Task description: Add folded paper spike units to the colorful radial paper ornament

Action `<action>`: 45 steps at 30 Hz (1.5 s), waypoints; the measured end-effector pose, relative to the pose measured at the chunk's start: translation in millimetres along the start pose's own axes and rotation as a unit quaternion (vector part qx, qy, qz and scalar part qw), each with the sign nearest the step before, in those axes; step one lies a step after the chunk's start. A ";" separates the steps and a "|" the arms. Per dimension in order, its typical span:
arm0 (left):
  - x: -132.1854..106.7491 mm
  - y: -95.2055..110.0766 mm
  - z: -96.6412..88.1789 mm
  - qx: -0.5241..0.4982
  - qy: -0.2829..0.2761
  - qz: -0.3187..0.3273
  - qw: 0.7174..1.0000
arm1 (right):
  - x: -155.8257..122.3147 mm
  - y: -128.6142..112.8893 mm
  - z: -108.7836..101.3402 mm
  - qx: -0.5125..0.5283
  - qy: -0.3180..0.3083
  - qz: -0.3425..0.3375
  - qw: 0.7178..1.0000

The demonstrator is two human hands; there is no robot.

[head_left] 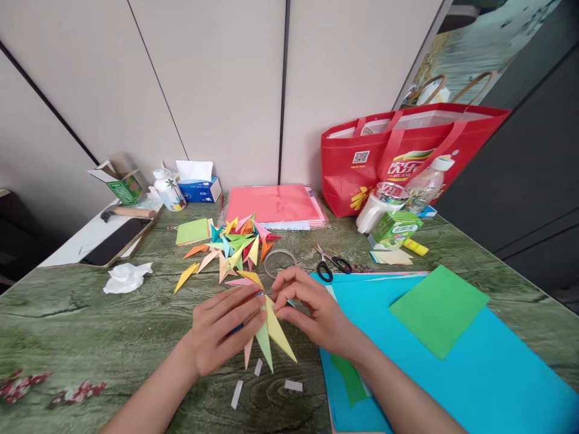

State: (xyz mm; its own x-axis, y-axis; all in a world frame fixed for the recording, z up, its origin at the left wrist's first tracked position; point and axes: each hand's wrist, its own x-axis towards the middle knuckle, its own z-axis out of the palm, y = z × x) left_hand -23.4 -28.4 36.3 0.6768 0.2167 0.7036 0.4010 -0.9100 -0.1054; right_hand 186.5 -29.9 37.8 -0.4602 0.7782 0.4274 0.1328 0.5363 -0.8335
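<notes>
My left hand (pixel 224 328) and my right hand (pixel 307 310) meet over the green table (pixel 90 319), both closed on a cluster of folded paper points (pixel 271 334) in yellow, light green and pink that fans down toward me. The left fingers lie over its left side and the right fingers pinch its top. Just behind lies a pile of folded paper points (pixel 235 247) in many colours. Small white paper strips (pixel 237 393) lie on the table below my hands.
A large blue sheet (pixel 474 374) with a green square (pixel 438 307) on it lies at the right. Scissors (pixel 332 264), a tape ring (pixel 279 262), pink paper stack (pixel 274 205), red bag (pixel 407 150), bottles, crumpled tissue (pixel 126 277), a phone (pixel 115 241) and tissue box (pixel 199 184) sit further back.
</notes>
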 end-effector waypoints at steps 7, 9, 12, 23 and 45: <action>1.1 -2.6 1.3 0.005 -0.007 0.013 1.000 | 0.5 3.0 -2.6 -0.004 -0.002 -0.014 1.000; 1.0 -3.4 1.2 -0.004 -0.005 0.014 1.000 | 0.6 2.6 -3.0 -0.007 -0.002 -0.016 1.000; 0.3 -4.0 1.5 -0.020 -0.001 0.015 1.000 | 0.6 1.5 -3.5 -0.010 -0.002 -0.014 1.000; 5.9 -2.9 3.4 -0.041 0.012 0.019 0.999 | 1.6 -0.5 -8.6 -0.026 -0.066 -0.015 0.997; 3.7 -2.9 14.6 -0.180 0.111 -0.060 0.976 | -0.3 3.4 -6.5 -0.036 -0.014 -0.098 0.994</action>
State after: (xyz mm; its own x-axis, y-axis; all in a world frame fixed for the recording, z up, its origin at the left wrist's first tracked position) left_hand -13.0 -19.8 29.0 0.4716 0.2830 0.8352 0.1992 -0.9568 0.2118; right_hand 192.8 -26.2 37.1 -0.5078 0.6470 0.5688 0.0998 0.7000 -0.7071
